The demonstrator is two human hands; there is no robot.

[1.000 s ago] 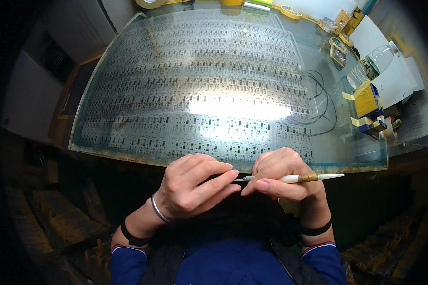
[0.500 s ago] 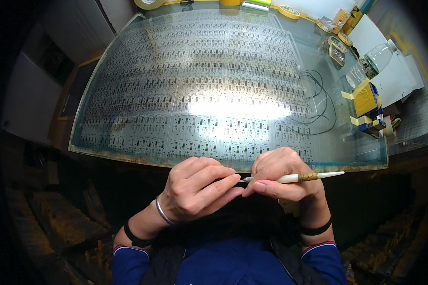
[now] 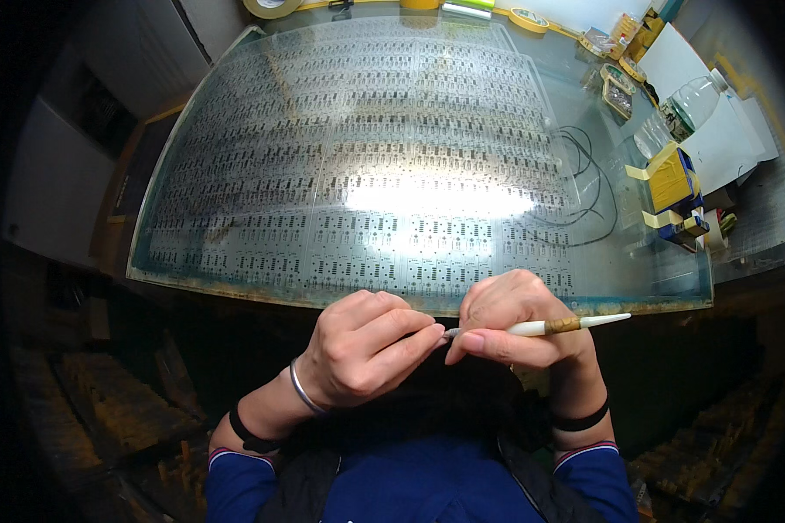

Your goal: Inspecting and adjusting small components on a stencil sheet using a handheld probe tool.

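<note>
A slim white pen-shaped tool [image 3: 528, 329] with a brown taped band and a tapered white end lies across my right hand [image 3: 519, 318]. My right thumb and bent fingers grip it near its grey metal end, and the taper points right. From the other side, my left hand [image 3: 366, 340] meets that metal end with thumb and fingertips pinched together. The very tip is hidden between the left fingers. Both hands are just off the near edge of a glass-topped table [image 3: 645, 279]. Beyond them lies a large clear film sheet [image 3: 262, 183] printed with rows of small dark circuit-like patterns.
Bright glare covers the sheet's middle. A thin black cable [image 3: 613, 205] curls on the glass at right. Along the right side stand a blue tape dispenser [image 3: 689, 231] with yellow tape, a clear plastic bottle [image 3: 698, 109] and white paper [image 3: 741, 144]. Tape rolls [image 3: 529, 19] line the back.
The left fingers have drawn into a tighter pinch at the tool's metal end, and the left hand has shifted very slightly right. The right hand and tool stay nearly where they were.
</note>
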